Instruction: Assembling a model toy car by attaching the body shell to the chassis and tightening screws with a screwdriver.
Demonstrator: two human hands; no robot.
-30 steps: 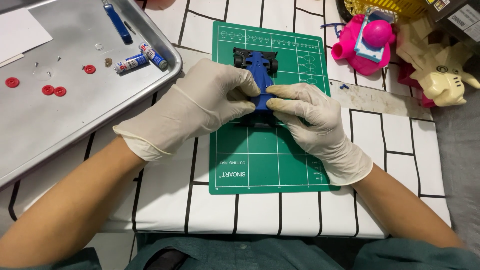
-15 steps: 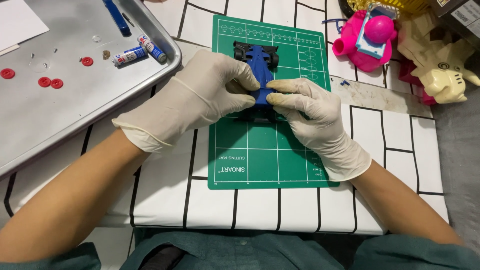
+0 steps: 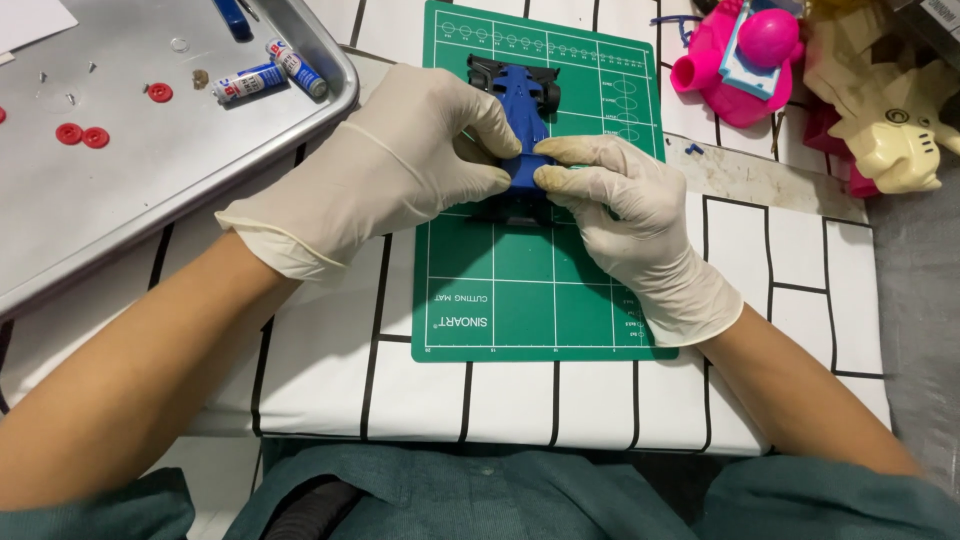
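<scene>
Left hand (image 3: 405, 165) fingers (image 3: 490, 120) curled narrow around the blue toy race car (image 3: 525, 110), thumb pressing its left flank. Right hand (image 3: 620, 205) fingers (image 3: 565, 150) pinched on the car's right flank, index laid along the body. Both hands in off-white latex gloves, fingertips nearly meeting across the car's rear half.

Car sits on the upper middle of the green cutting mat (image 3: 540, 290), nose pointing away from the person, black front wing and wheels showing past the fingers. Rear end dark, partly hidden under the hands.

Mat lies on a white cloth with black grid lines (image 3: 330, 380) covering the surface.

Left of mat: metal tray (image 3: 150, 200), its rim just beside the left wrist. In it: two batteries (image 3: 270, 72) side by side near the corner, red round discs (image 3: 82, 135), a few tiny screws, a blue tool at the top edge, mostly cut off.

Right of mat, well apart from the hands: pink plastic toy (image 3: 740, 60), then a cream-coloured toy figure (image 3: 885, 110).

Bare forearms, dark green sleeves at the bottom edge.
</scene>
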